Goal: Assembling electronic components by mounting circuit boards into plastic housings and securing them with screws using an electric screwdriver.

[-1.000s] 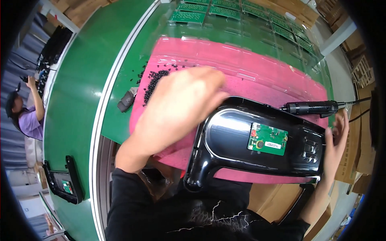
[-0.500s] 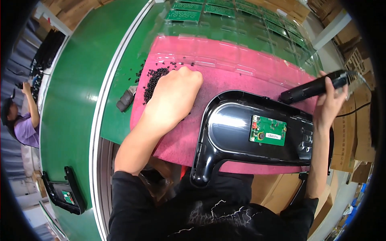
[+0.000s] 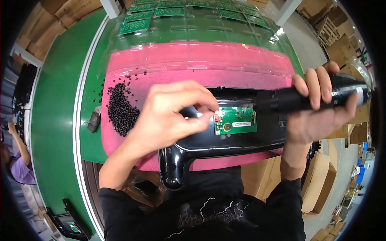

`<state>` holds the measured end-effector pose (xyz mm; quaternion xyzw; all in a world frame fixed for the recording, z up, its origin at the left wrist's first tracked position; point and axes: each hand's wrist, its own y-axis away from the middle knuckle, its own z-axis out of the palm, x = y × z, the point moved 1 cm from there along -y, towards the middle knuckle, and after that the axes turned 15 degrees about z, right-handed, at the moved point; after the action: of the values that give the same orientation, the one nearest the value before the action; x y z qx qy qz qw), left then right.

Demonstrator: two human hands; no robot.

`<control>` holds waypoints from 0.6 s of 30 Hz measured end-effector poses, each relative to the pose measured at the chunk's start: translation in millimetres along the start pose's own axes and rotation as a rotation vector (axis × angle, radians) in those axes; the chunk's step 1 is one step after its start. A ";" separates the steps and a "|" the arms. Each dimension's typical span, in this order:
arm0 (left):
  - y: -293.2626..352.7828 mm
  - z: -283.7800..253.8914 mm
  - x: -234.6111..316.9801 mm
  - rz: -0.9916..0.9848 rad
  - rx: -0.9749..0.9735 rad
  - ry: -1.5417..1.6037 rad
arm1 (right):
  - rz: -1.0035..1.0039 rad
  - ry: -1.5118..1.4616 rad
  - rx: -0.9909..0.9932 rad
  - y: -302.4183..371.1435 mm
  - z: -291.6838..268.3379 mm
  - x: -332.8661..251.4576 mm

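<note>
A black electric screwdriver (image 3: 281, 99) lies across my right hand (image 3: 321, 96), which is wrapped round its body. It points left, its tip end close to the top right of a green circuit board (image 3: 243, 117). That board sits inside a glossy black plastic housing (image 3: 265, 139). My left hand (image 3: 173, 110) is closed in a pinch at the board's upper left corner, beside a red connector. Whatever is between thumb and forefinger is too small to make out. A heap of small black screws (image 3: 120, 110) is left of this hand.
Under the housing is a pink mat (image 3: 169, 52). Clear plastic trays (image 3: 177, 34) with several green boards (image 3: 134, 26) stand beyond it. Left lie a dark grey lump (image 3: 94, 121) and another black housing (image 3: 68, 219). A person in purple (image 3: 22, 168) is at the far left.
My left hand has left the screw heap and moved right to the board, now pinching. My right hand has brought the screwdriver down and left over the housing. The view has shifted.
</note>
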<state>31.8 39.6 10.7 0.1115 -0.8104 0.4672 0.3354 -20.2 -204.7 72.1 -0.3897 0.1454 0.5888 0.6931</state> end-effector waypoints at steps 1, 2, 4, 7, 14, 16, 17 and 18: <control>-2.4 8.0 0.9 -0.010 -0.001 0.113 | 0.007 0.003 -0.036 5.6 4.4 -2.8; -2.8 12.8 3.7 -0.127 -0.016 0.247 | 0.015 0.007 -0.073 10.6 7.8 -4.8; -1.0 20.7 2.5 -0.295 0.033 0.536 | -0.052 0.031 -0.042 19.3 15.5 -2.4; 2.5 22.8 3.2 -0.503 0.055 0.686 | -0.102 0.072 -0.004 30.0 19.3 -1.8; 5.2 24.8 0.7 -0.460 0.077 0.774 | -0.171 0.106 0.006 34.8 23.8 1.9; 3.9 24.3 -0.6 -0.516 0.064 0.815 | -0.177 0.116 0.003 35.6 23.2 2.7; 3.6 24.4 -1.9 -0.517 0.063 0.816 | -0.193 0.119 -0.009 36.4 22.8 2.8; 3.4 24.9 -3.3 -0.522 0.032 0.826 | -0.210 0.121 -0.021 36.9 22.3 2.9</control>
<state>21.7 20.3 -2.2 0.1215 -0.5474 0.3850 0.7330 -59.5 -186.7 71.2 -0.4448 0.1395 0.4898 0.7368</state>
